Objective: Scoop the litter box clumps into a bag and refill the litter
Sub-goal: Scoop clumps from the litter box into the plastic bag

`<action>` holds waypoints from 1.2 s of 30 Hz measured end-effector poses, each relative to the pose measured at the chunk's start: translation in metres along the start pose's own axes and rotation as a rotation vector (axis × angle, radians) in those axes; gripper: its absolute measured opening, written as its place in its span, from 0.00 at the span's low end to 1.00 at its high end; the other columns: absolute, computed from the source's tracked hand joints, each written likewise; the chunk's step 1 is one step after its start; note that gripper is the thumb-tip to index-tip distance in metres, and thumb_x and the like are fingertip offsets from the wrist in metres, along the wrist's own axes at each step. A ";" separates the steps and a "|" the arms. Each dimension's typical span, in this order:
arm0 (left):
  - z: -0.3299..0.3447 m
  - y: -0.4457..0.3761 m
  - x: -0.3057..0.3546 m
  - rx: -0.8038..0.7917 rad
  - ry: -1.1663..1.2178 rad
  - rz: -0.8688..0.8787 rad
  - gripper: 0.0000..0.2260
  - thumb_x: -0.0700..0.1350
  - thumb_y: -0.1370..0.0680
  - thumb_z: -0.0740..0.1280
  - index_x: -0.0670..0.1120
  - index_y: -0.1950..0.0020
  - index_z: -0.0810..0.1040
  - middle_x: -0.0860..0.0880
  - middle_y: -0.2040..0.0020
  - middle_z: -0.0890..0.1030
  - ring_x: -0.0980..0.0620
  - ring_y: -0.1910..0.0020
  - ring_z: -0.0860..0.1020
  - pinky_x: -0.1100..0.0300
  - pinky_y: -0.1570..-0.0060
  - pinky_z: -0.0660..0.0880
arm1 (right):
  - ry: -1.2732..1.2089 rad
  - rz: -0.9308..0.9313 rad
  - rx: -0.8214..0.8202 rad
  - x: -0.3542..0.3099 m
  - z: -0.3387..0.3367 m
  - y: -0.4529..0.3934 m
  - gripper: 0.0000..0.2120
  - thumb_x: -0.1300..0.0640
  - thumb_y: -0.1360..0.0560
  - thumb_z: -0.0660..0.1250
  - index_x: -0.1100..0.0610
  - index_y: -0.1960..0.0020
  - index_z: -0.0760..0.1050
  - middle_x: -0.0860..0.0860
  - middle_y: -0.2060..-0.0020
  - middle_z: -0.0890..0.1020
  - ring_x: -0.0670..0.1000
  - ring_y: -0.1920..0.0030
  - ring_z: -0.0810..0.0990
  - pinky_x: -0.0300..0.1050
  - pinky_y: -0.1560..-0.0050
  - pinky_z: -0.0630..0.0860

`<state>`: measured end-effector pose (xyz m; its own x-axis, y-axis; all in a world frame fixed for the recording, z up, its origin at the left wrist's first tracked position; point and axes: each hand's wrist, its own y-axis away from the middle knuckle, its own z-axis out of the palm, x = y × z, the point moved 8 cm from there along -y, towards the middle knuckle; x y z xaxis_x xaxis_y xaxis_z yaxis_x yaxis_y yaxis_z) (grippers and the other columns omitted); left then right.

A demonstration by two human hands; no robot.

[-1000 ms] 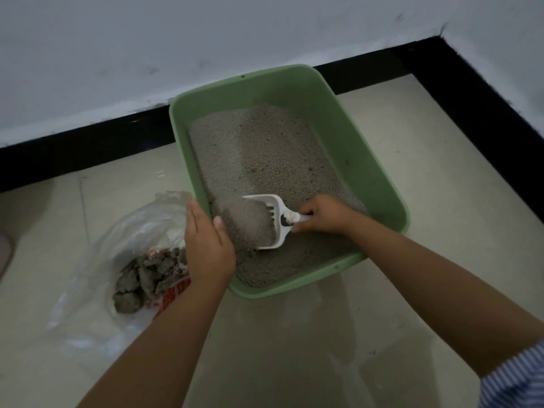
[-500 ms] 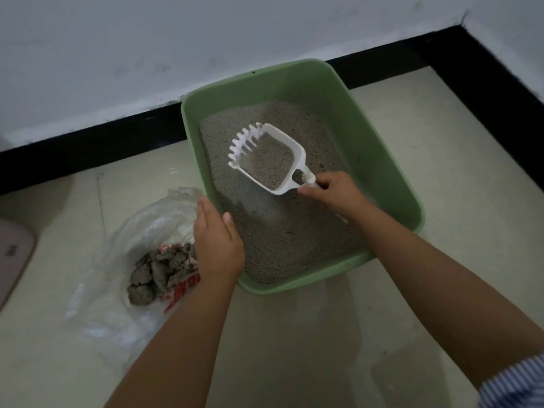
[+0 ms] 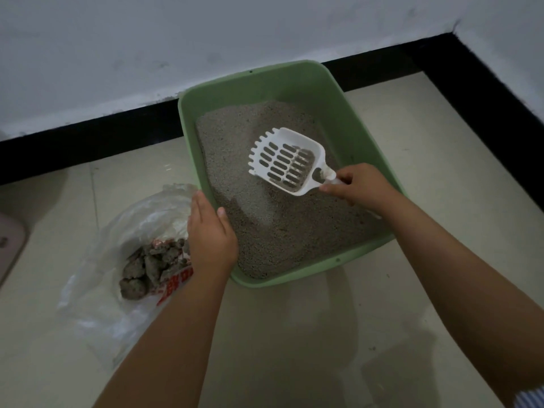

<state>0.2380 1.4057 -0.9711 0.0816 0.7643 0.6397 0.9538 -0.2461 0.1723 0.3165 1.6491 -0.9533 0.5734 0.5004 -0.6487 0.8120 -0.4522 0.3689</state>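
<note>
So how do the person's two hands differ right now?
The right hand pinches the white scoop's handle, raised over the litter; the left hand holds no tool and rests on the green box's rim, beside the bag. Both reach in from below.

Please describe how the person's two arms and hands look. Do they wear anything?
Both forearms are bare, with no gloves, watch or rings visible on the left hand or the right hand. Only the right arm shows clothing: a striped sleeve, blue and white, at the lower right corner of the frame. No sleeve is seen on the left arm.
</note>
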 end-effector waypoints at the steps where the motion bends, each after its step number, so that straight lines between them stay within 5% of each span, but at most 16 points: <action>1: 0.000 0.000 0.000 0.001 0.000 -0.002 0.24 0.43 0.18 0.50 0.39 0.24 0.48 0.41 0.23 0.53 0.45 0.24 0.52 0.57 0.27 0.50 | 0.001 0.003 0.003 0.003 0.000 0.002 0.19 0.54 0.28 0.70 0.73 0.54 0.76 0.58 0.69 0.70 0.52 0.67 0.68 0.42 0.62 0.63; 4: 0.000 0.000 0.000 0.005 -0.005 -0.006 0.24 0.43 0.18 0.50 0.39 0.24 0.48 0.41 0.23 0.53 0.45 0.24 0.52 0.57 0.27 0.50 | 0.030 0.014 0.010 0.011 0.000 0.004 0.18 0.53 0.28 0.70 0.71 0.54 0.77 0.58 0.68 0.72 0.52 0.66 0.70 0.42 0.62 0.64; 9: 0.001 0.000 -0.001 0.009 0.000 -0.003 0.23 0.43 0.18 0.50 0.38 0.24 0.48 0.41 0.24 0.53 0.45 0.24 0.52 0.57 0.27 0.50 | 0.449 0.041 -0.061 0.011 -0.015 0.000 0.19 0.49 0.27 0.67 0.57 0.71 0.67 0.51 0.75 0.66 0.48 0.74 0.63 0.42 0.71 0.58; 15: 0.000 -0.001 0.001 0.013 -0.012 0.013 0.23 0.42 0.18 0.51 0.37 0.25 0.49 0.40 0.24 0.53 0.45 0.24 0.52 0.58 0.27 0.50 | 0.842 0.123 -0.283 0.010 -0.029 0.004 0.12 0.49 0.28 0.70 0.57 0.62 0.76 0.49 0.73 0.72 0.46 0.72 0.69 0.38 0.71 0.65; 22: 0.000 0.000 0.001 0.014 -0.014 0.014 0.23 0.43 0.18 0.51 0.38 0.24 0.49 0.40 0.24 0.53 0.45 0.24 0.53 0.58 0.27 0.51 | 0.859 0.149 -0.467 0.002 -0.003 0.006 0.10 0.53 0.28 0.70 0.61 0.57 0.78 0.50 0.73 0.73 0.47 0.73 0.71 0.37 0.72 0.67; 26: 0.002 0.000 0.002 0.005 -0.005 0.005 0.24 0.43 0.18 0.50 0.38 0.24 0.48 0.41 0.23 0.52 0.46 0.24 0.52 0.58 0.28 0.50 | 0.762 0.074 -0.555 0.011 0.040 0.007 0.14 0.52 0.28 0.70 0.59 0.67 0.73 0.50 0.73 0.71 0.49 0.71 0.70 0.39 0.70 0.65; 33: 0.001 0.000 0.002 -0.004 -0.002 0.009 0.24 0.43 0.18 0.51 0.38 0.24 0.48 0.40 0.24 0.52 0.45 0.24 0.52 0.58 0.28 0.50 | 0.456 0.052 -0.553 0.019 0.082 0.005 0.19 0.53 0.26 0.69 0.56 0.71 0.65 0.51 0.74 0.68 0.47 0.74 0.66 0.39 0.72 0.62; 36: 0.001 -0.001 0.002 0.002 -0.003 0.011 0.24 0.42 0.18 0.51 0.37 0.24 0.49 0.40 0.24 0.53 0.45 0.24 0.52 0.58 0.27 0.50 | 0.396 0.034 -0.512 0.018 0.077 0.004 0.14 0.53 0.27 0.70 0.59 0.65 0.70 0.51 0.74 0.66 0.47 0.73 0.64 0.39 0.72 0.60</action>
<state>0.2379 1.4077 -0.9709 0.0934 0.7634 0.6392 0.9533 -0.2538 0.1638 0.3222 1.5995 -1.0151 0.5171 0.7705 -0.3727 0.6858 -0.1124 0.7190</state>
